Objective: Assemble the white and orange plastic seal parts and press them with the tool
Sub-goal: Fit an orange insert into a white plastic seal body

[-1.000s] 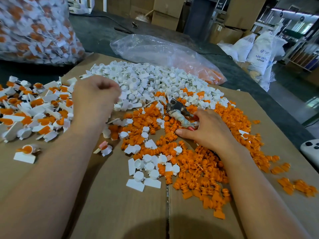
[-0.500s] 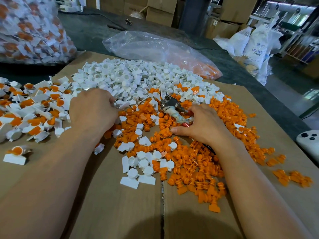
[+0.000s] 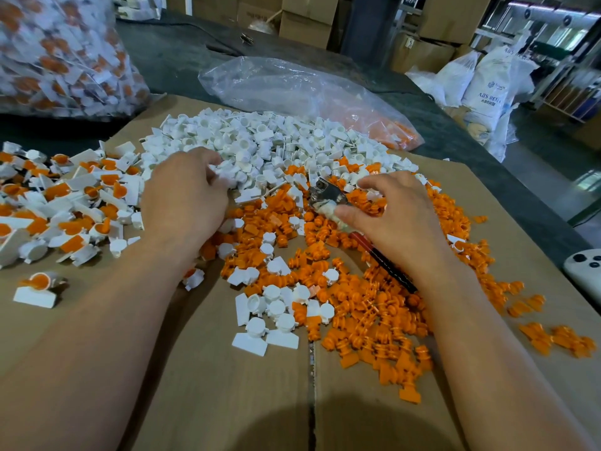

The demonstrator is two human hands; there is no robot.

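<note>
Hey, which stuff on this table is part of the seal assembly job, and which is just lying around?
Job: white parts pile; orange parts pile; press tool under the right hand; assembled seals at left.
Lying about: white sacks; cardboard boxes; white device.

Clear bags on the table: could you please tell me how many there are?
2: a full bag at far left, a nearly empty bag behind the white pile; others may be out of view.

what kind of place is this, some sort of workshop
Most likely a small factory or warehouse floor: stacked cardboard boxes at the back, white resin sacks on the right, and loose heaps of white seal parts laid out for assembly.
</note>
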